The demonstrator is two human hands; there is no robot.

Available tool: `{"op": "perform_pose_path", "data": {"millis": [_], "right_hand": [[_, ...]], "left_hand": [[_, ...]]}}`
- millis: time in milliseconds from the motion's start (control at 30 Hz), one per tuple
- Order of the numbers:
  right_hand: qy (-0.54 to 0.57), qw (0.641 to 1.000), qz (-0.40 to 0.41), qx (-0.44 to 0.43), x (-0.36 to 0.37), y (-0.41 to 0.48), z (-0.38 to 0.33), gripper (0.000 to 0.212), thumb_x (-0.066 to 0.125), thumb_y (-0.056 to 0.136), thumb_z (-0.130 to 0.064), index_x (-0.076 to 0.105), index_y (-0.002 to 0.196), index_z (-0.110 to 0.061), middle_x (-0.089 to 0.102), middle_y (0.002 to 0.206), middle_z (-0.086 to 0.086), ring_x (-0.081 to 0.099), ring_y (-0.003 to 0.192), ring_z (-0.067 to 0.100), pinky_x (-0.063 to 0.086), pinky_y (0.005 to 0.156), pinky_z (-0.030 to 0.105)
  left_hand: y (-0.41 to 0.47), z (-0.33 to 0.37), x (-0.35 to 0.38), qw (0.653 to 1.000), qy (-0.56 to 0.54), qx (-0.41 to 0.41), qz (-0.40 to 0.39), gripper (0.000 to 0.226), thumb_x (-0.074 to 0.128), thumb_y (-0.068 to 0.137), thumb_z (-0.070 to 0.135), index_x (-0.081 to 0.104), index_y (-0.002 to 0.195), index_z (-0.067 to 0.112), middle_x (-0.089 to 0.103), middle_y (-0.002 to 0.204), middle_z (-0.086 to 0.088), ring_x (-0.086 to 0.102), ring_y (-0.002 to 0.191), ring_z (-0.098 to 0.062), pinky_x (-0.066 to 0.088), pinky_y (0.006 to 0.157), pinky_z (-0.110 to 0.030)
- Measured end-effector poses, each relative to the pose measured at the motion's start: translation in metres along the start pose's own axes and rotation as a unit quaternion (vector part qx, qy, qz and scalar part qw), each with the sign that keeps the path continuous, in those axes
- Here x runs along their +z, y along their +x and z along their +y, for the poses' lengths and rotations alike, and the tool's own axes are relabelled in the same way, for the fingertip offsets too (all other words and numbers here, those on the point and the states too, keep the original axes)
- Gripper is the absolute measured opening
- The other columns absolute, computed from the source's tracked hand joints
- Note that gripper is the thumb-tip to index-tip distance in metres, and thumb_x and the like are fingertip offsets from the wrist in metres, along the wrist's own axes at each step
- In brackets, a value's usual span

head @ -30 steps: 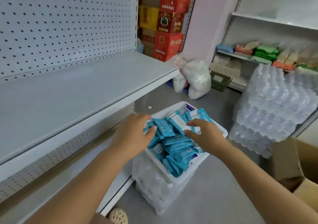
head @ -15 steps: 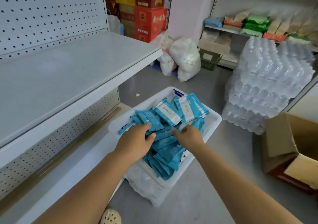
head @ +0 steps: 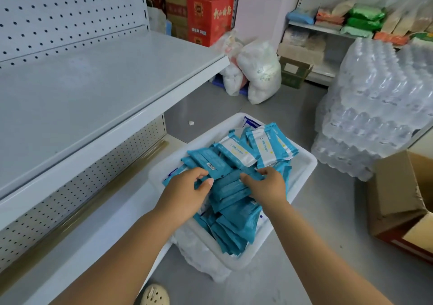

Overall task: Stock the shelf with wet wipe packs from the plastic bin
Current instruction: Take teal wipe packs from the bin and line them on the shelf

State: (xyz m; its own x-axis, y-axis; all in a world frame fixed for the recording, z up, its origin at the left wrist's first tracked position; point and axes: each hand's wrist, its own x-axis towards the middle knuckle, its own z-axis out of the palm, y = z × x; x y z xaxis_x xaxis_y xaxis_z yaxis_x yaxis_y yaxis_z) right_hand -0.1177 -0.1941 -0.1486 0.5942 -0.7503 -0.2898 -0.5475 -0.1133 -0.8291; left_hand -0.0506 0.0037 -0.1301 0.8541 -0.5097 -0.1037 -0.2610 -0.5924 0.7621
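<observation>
Wet wipe packs [head: 234,187] lie heaped loose in the plastic bin [head: 302,171] on the floor, beside the shelf [head: 93,89]. Risk: slick packs likely slip from a two-handed bunch and drop on lifting. Left hand [head: 185,194] curls fingers and thumb round packs. Right hand [head: 267,187] has fingers bent, gripping packs opposite.

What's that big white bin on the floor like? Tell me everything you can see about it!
The plastic bin is white and rectangular, with rounded corners and a wide rim. It stands upright on the grey floor, right beside the low shelf; whether it touches the shelf cannot be told. It is heaped above its rim with teal and white wet wipe packs. The left hand and right hand reach in and grip packs near the middle.
</observation>
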Motion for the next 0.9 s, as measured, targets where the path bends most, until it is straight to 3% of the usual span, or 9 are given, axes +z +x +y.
{"op": "perform_pose_path", "data": {"millis": [67,167,267,333,433,533,667,833,900], "right_hand": [[0.049,0.999,0.018,0.005,-0.012,-0.006,0.003,0.053,0.086,0.078,-0.039,0.058,0.115,-0.015,0.062,0.091,-0.001,0.066,0.068,0.017,0.06,0.064,0.036],[0.141,0.99,0.028,-0.002,-0.026,-0.017,0.007,0.052,0.089,0.075,-0.038,0.061,0.115,-0.019,0.071,0.1,0.007,0.073,0.082,0.023,0.063,0.074,0.043],[0.226,0.974,0.006,-0.016,-0.037,-0.034,0.002,0.047,0.087,0.079,-0.032,0.06,0.116,-0.02,0.072,0.102,0.011,0.076,0.084,0.024,0.064,0.07,0.037],[0.267,0.963,-0.018,-0.03,-0.042,-0.046,-0.006,0.044,0.084,0.081,-0.029,0.06,0.118,-0.02,0.073,0.1,0.01,0.077,0.083,0.02,0.062,0.067,0.032],[0.282,0.957,-0.04,-0.054,-0.045,-0.056,-0.022,0.043,0.082,0.083,-0.03,0.061,0.119,-0.021,0.075,0.102,0.007,0.077,0.085,0.018,0.063,0.072,0.032],[0.282,0.955,-0.05,-0.083,-0.044,-0.064,-0.042,0.034,0.08,0.086,-0.029,0.063,0.114,-0.021,0.077,0.097,0.005,0.077,0.083,0.018,0.063,0.072,0.033],[0.292,0.946,-0.055,-0.126,-0.034,-0.072,-0.074,0.027,0.079,0.088,-0.025,0.064,0.11,-0.019,0.077,0.102,0.005,0.076,0.09,0.021,0.063,0.083,0.039],[0.306,0.932,-0.084,-0.175,-0.005,-0.091,-0.125,0.027,0.079,0.088,-0.025,0.065,0.109,-0.015,0.078,0.092,-0.001,0.075,0.085,0.014,0.059,0.079,0.033],[0.317,0.924,-0.1,-0.189,0.011,-0.105,-0.149,0.031,0.08,0.087,-0.026,0.066,0.111,-0.013,0.078,0.096,0.002,0.075,0.089,0.017,0.061,0.084,0.038]], "left_hand": [[0.0,0.006,0.004,0.999,-0.038,-0.008,-0.003,0.028,0.062,0.1,0.036,0.067,0.124,0.024,0.067,0.123,0.008,0.06,0.115,-0.007,0.046,0.1,-0.025],[0.003,0.017,0.008,0.994,-0.093,-0.037,-0.041,0.033,0.062,0.099,0.042,0.065,0.127,0.025,0.066,0.125,0.007,0.062,0.116,-0.01,0.049,0.106,-0.034],[0.006,0.026,0.013,0.966,-0.197,-0.127,-0.111,0.075,0.064,0.082,0.073,0.045,0.145,0.036,0.062,0.129,0.01,0.065,0.116,-0.016,0.054,0.103,-0.044],[0.008,0.028,0.018,0.94,-0.277,-0.169,-0.107,0.099,0.07,0.061,0.087,0.047,0.143,0.037,0.066,0.131,0.009,0.067,0.116,-0.019,0.055,0.099,-0.048],[0.008,0.041,0.013,0.898,-0.401,-0.172,-0.058,0.061,0.081,0.08,0.054,0.063,0.127,0.021,0.076,0.115,-0.001,0.075,0.103,-0.023,0.06,0.092,-0.051],[0.005,0.055,-0.006,0.907,-0.4,-0.129,0.025,0.036,0.083,0.084,0.036,0.068,0.112,0.021,0.079,0.103,-0.002,0.077,0.093,-0.024,0.062,0.083,-0.046],[-0.008,0.073,-0.046,0.917,-0.377,-0.073,0.105,0.042,0.089,0.077,0.034,0.067,0.111,0.022,0.079,0.096,0.001,0.078,0.084,-0.018,0.064,0.078,-0.043],[-0.034,0.079,-0.111,0.893,-0.397,-0.033,0.209,0.033,0.091,0.074,0.02,0.069,0.098,0.016,0.079,0.089,-0.001,0.077,0.084,-0.021,0.063,0.077,-0.039],[-0.047,0.077,-0.142,0.886,-0.392,-0.021,0.245,0.026,0.09,0.076,0.018,0.072,0.094,0.016,0.079,0.088,-0.001,0.077,0.084,-0.021,0.063,0.077,-0.037]]}}
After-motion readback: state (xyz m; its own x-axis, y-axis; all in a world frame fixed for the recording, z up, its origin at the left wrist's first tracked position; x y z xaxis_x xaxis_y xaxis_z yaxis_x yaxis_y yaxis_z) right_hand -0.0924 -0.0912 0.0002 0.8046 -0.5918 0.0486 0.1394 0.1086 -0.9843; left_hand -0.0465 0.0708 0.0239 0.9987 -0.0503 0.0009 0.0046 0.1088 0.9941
